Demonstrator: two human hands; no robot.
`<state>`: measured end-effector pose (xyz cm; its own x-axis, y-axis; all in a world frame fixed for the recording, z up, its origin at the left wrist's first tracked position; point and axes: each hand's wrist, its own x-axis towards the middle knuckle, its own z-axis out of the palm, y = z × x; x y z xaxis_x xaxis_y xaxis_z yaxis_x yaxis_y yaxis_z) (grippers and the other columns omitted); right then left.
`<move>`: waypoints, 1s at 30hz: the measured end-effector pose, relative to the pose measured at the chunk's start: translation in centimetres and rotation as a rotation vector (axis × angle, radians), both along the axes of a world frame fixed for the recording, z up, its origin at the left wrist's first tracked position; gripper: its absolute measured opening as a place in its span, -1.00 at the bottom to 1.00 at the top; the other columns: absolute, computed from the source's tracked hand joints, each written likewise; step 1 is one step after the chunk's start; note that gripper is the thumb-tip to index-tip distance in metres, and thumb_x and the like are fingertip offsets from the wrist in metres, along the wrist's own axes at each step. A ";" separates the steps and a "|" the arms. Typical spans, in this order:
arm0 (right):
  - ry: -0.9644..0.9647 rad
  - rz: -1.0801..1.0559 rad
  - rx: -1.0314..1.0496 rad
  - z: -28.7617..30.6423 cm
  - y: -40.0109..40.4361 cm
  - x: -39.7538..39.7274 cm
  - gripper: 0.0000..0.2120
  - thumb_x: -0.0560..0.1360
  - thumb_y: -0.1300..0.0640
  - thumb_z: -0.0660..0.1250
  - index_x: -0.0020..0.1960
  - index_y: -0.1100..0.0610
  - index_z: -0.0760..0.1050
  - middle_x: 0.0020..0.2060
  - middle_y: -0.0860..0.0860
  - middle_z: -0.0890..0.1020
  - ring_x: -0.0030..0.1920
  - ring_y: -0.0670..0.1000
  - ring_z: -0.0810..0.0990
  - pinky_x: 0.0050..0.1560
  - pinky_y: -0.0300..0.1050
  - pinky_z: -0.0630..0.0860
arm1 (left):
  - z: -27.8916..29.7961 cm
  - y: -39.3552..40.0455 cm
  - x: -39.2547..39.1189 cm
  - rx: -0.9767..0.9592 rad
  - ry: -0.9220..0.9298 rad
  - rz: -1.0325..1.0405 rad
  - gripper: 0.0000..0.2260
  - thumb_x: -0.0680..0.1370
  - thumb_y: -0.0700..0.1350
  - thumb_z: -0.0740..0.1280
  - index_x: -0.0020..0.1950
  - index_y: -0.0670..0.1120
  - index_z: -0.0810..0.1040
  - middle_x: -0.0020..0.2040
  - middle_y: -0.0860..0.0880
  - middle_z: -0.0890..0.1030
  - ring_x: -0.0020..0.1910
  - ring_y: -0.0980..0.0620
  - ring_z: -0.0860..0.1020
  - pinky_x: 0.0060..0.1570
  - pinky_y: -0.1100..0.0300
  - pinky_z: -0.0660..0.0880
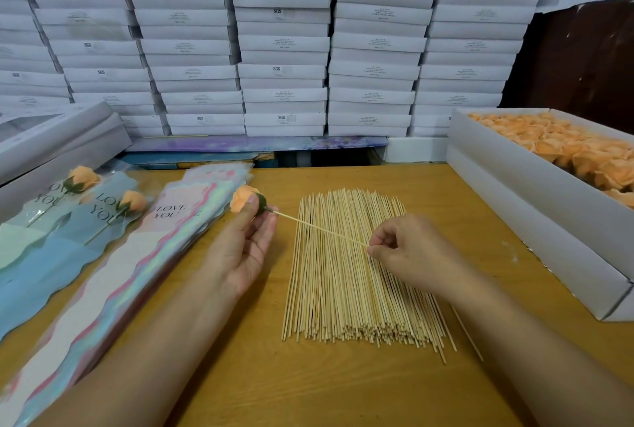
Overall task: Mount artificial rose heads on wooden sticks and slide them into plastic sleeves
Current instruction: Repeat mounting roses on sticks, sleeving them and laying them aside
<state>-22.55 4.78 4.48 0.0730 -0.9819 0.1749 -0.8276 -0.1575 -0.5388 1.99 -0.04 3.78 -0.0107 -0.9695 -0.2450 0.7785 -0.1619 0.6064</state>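
Plastic sleeves (103, 255) printed "LOVE YOU" lie fanned along the left of the wooden table (260, 375), and two finished roses (103, 193) already sit inside sleeves at the far left. Just right of that stack, the left hand (245, 241) pinches a peach rose head (242, 198) between thumb and fingertips, its green base turned to the right. From that base a single stick (319, 228) runs right and slightly toward the person, its long axis nearly level. The right hand (408, 251) nips its free end between thumb and forefinger, above the spread pile of sticks (350, 289). Pushing along that line would likely seat the head; the sleeves lie nearest the left hand. A box of loose rose heads (562, 148) stands at the right.
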 end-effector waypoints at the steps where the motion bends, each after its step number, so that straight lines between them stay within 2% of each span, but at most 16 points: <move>1: 0.001 0.002 0.000 0.0 0.0 0.0 -0.83 0.55 0.05 0.42 -0.23 -0.03 0.60 -0.34 -0.11 0.62 -0.35 -0.13 0.57 -0.37 -0.23 0.44 | 0.0 0.0 0.0 -0.001 0.000 -0.001 -0.89 0.56 -0.20 0.40 -0.01 -0.24 0.60 -0.23 -0.18 0.71 -0.25 0.03 0.71 -0.17 0.21 0.66; 7: 0.028 0.012 0.011 -0.1 0.0 0.0 -0.80 0.58 0.05 0.36 -0.23 -0.06 0.58 -0.34 -0.09 0.64 -0.33 -0.09 0.61 -0.35 -0.15 0.54 | -0.1 0.0 0.0 -0.005 -0.003 -0.008 -0.90 0.57 -0.21 0.39 -0.03 -0.25 0.59 -0.25 -0.18 0.71 -0.28 0.03 0.71 -0.22 0.22 0.66; 10: 0.046 0.030 0.017 -0.1 0.1 0.0 -0.76 0.61 0.05 0.33 -0.24 -0.10 0.55 -0.37 -0.13 0.61 -0.41 -0.16 0.54 -0.41 -0.25 0.40 | -0.1 0.0 0.0 -0.002 -0.004 -0.019 -0.89 0.56 -0.20 0.39 -0.02 -0.25 0.60 -0.23 -0.18 0.71 -0.26 0.03 0.72 -0.21 0.23 0.66; 15: -0.042 0.036 -0.009 -0.1 0.2 0.2 -0.92 0.56 0.03 0.38 -0.07 -0.15 0.55 -0.22 -0.19 0.61 -0.19 -0.17 0.59 -0.18 -0.20 0.54 | 0.0 0.0 0.0 0.001 0.001 -0.001 -0.90 0.56 -0.19 0.40 -0.03 -0.23 0.61 -0.22 -0.18 0.71 -0.26 0.04 0.71 -0.18 0.22 0.66; 18: -0.087 0.025 -0.037 -0.2 0.3 0.2 -0.85 0.51 -0.01 0.44 -0.02 -0.20 0.50 -0.18 -0.21 0.59 -0.15 -0.18 0.58 -0.11 -0.16 0.58 | 0.1 0.0 0.1 -0.002 -0.005 0.018 -0.90 0.56 -0.18 0.40 -0.03 -0.22 0.60 -0.23 -0.16 0.71 -0.26 0.05 0.71 -0.18 0.23 0.66; 21: -0.075 0.018 -0.082 -0.2 0.2 0.4 -0.83 0.51 0.01 0.46 -0.14 -0.21 0.50 -0.22 -0.23 0.59 -0.17 -0.20 0.57 -0.13 -0.19 0.56 | 0.1 0.1 0.2 -0.005 -0.007 0.027 -0.89 0.55 -0.17 0.41 -0.02 -0.22 0.61 -0.24 -0.15 0.70 -0.27 0.06 0.71 -0.23 0.25 0.66; 24: -0.049 0.021 -0.093 -0.2 0.2 0.6 -0.76 0.52 0.05 0.45 -0.24 -0.21 0.49 -0.26 -0.23 0.60 -0.21 -0.23 0.58 -0.21 -0.31 0.49 | 0.2 0.3 0.2 -0.008 -0.008 0.021 -0.89 0.55 -0.16 0.41 -0.03 -0.21 0.61 -0.25 -0.14 0.71 -0.28 0.06 0.70 -0.27 0.25 0.66; 30: -0.014 0.016 -0.077 0.1 0.5 0.7 -0.83 0.56 0.07 0.41 -0.18 -0.13 0.57 -0.28 -0.18 0.62 -0.25 -0.17 0.60 -0.26 -0.27 0.49 | 0.2 0.5 -0.1 -0.014 -0.010 0.000 -0.90 0.56 -0.16 0.40 -0.02 -0.20 0.60 -0.24 -0.14 0.70 -0.28 0.07 0.70 -0.18 0.24 0.66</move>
